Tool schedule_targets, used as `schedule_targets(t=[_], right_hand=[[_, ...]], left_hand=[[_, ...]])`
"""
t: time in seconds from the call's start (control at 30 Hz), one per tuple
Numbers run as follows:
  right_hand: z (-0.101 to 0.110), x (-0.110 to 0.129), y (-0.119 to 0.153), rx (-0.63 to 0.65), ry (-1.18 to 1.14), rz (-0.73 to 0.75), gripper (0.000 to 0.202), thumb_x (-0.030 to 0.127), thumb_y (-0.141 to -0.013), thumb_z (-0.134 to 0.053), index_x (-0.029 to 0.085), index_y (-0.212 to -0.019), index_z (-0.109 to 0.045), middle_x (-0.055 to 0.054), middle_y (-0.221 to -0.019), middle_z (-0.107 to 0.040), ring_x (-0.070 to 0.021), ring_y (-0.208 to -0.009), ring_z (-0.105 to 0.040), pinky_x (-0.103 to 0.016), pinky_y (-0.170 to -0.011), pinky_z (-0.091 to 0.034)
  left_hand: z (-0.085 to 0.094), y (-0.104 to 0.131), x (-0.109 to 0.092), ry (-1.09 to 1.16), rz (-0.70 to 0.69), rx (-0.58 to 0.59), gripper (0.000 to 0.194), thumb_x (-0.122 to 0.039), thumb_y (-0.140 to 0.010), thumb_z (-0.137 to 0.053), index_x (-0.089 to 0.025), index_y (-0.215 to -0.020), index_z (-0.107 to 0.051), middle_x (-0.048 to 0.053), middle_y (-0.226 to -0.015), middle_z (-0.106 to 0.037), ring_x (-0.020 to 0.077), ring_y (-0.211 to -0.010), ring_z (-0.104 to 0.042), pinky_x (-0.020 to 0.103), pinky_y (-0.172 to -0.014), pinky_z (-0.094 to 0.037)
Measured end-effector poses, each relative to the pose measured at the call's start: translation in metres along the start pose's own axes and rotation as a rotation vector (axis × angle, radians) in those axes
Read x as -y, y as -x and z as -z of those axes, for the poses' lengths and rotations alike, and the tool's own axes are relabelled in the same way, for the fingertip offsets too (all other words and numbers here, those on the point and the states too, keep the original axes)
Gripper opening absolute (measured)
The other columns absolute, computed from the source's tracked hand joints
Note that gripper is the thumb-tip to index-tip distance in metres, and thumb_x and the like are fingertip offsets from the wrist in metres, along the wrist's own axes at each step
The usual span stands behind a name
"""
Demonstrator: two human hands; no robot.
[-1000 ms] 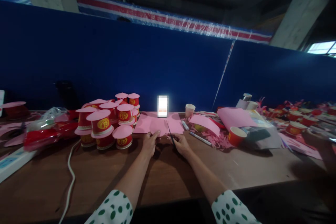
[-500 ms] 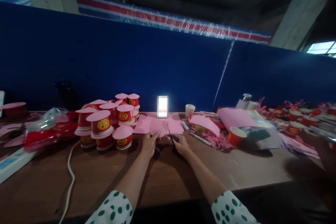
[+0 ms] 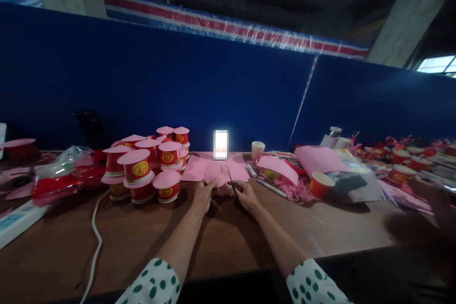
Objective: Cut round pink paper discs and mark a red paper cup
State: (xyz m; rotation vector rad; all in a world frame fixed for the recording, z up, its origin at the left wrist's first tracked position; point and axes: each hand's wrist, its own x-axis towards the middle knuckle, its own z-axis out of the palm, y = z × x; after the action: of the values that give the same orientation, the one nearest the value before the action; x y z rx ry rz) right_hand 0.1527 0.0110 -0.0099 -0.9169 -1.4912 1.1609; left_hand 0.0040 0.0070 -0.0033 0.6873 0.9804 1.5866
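Observation:
Between the thumb and fingers of my left hand (image 3: 204, 196) is the lower edge of a round pink paper (image 3: 214, 172). My right hand (image 3: 245, 195) is closed on the dark handles of a pair of scissors (image 3: 232, 187), whose thin blades point up and away beside the paper's right edge. Under and behind the round paper lie larger pink sheets (image 3: 192, 167) on the brown table. A bright upright screen (image 3: 221, 144), partly blurred, stands just beyond the sheets.
Red cups with pink paper tops (image 3: 137, 167) are stacked at the left, near a white cable (image 3: 95, 242) and a power strip (image 3: 21, 223). A white cup (image 3: 258, 150), pens (image 3: 272, 188), pink scraps and a red cup (image 3: 322, 185) lie right. Another person's hand (image 3: 427, 192) is far right.
The round paper and scissors have shifted very slightly in my hands. At the far right, the other person's hand has moved a little.

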Motion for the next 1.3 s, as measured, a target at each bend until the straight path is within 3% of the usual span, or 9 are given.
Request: schedule_targets(t=[1.3], right_hand=[[0.0014, 0.0002, -0.0001, 0.021, 0.029, 0.031, 0.03, 0.032, -0.068, -0.061, 0.014, -0.091, -0.067, 0.004, -0.049, -0.052, -0.0092, -0.045, -0.043, -0.02, -0.045, -0.033]], left_hand=[[0.002, -0.0036, 0.0034, 0.039, -0.001, 0.02, 0.034, -0.026, -0.052, -0.076, -0.011, -0.078, -0.061, 0.003, -0.066, -0.065, 0.0099, -0.052, -0.057, 0.021, -0.049, -0.044]])
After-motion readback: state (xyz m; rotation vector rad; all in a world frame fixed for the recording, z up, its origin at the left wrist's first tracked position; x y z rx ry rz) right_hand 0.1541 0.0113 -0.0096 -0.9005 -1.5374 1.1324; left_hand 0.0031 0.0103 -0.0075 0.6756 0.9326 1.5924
